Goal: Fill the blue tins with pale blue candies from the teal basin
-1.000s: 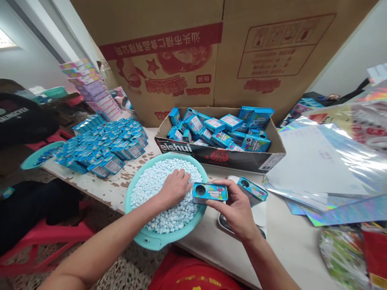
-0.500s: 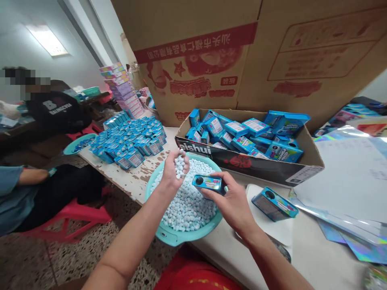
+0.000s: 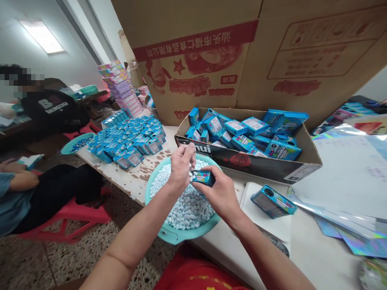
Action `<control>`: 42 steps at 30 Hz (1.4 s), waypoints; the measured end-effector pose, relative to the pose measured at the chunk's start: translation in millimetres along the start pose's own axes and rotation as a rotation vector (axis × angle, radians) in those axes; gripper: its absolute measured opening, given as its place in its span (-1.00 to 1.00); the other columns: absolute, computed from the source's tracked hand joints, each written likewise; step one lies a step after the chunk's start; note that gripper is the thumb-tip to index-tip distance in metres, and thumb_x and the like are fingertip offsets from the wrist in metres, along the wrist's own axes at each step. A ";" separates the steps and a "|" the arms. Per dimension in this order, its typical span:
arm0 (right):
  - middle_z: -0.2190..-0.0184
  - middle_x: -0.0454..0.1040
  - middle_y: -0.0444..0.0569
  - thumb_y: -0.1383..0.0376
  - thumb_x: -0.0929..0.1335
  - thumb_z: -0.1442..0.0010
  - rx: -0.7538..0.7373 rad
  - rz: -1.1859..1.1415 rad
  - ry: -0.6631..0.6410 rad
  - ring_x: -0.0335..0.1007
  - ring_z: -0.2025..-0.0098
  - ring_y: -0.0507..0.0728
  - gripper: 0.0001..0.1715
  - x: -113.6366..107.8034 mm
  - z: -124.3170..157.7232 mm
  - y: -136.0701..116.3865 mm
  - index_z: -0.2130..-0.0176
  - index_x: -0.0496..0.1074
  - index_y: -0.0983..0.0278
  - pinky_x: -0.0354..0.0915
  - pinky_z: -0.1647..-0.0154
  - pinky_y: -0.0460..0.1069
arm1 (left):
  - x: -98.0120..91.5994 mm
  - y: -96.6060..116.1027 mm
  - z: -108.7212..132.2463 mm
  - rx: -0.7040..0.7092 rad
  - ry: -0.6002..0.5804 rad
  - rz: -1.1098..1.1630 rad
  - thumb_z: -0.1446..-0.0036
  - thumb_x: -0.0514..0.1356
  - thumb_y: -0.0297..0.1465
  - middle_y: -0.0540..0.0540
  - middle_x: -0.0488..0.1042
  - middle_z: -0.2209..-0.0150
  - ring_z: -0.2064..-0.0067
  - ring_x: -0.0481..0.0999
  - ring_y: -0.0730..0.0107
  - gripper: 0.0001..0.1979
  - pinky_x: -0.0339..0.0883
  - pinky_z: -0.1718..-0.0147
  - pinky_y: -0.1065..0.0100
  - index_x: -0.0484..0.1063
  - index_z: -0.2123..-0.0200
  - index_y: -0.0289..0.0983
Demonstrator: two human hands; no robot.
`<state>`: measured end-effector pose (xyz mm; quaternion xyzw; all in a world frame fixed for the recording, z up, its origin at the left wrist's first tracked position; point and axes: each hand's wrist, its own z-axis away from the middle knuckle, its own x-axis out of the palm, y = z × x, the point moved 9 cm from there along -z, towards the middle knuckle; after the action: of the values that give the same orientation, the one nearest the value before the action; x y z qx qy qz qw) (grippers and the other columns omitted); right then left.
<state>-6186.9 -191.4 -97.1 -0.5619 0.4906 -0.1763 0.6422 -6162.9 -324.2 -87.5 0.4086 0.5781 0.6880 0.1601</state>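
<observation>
My left hand is closed on a handful of pale blue candies, held right against the end of a small blue candy box. My right hand grips that box, tilted, above a teal bowl heaped with the same pale blue candies. A second small blue box lies on a white sheet to the right, apart from both hands.
An open cardboard tray of blue boxes stands behind the bowl, with a big carton behind it. Many blue boxes lie at the left. Shiny foil sheets cover the right. Another person sits on a red stool at the left.
My left hand scooped candies out of the bowl, rose, and has closed in on the box in my right hand. The right hand has tilted the box toward it.
</observation>
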 end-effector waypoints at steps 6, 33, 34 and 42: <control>0.25 0.54 -0.08 0.18 0.49 0.07 -0.007 -0.077 0.020 0.43 0.25 0.18 -0.59 -7.0 -0.2 0.4 0.19 0.42 0.20 0.28 0.22 0.04 | -0.1 2.4 -4.9 -0.042 -0.028 0.066 0.20 0.41 -0.07 0.18 0.11 0.68 0.71 0.06 0.66 -0.49 -0.19 0.78 0.57 0.20 0.50 -0.26; 0.34 0.52 -0.13 0.20 0.58 0.22 0.190 -0.410 0.067 0.44 0.29 0.13 -0.54 -62.1 65.3 41.7 0.26 0.49 0.18 0.37 0.27 -0.01 | 11.1 -28.8 3.2 0.138 -0.512 -1.034 -0.14 0.11 -0.13 -0.07 0.53 0.23 0.17 0.48 0.21 -0.72 0.28 0.11 0.28 0.48 0.31 -0.19; 0.35 0.53 -0.13 0.19 0.58 0.22 0.200 -0.420 0.080 0.46 0.32 0.13 -0.54 -71.4 76.2 47.0 0.27 0.49 0.17 0.38 0.30 -0.01 | 22.0 -31.2 5.2 0.135 -0.547 -1.031 -0.14 0.10 -0.14 -0.06 0.53 0.25 0.20 0.48 0.23 -0.72 0.29 0.14 0.30 0.47 0.31 -0.19; 0.32 0.53 -0.03 0.16 0.58 0.26 0.312 -0.038 0.950 0.46 0.34 0.16 -0.45 -232.4 204.6 114.3 0.24 0.48 0.24 0.41 0.27 0.08 | 125.9 -65.9 31.0 0.309 -0.954 -1.063 -0.14 0.15 -0.27 -0.07 0.51 0.21 0.17 0.46 0.23 -0.80 0.24 0.15 0.31 0.47 0.20 -0.20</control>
<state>-6160.7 136.6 -122.1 -0.3256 0.6863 -0.4958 0.4209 -6233.7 -198.0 -101.2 0.3458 0.6563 0.1749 0.6474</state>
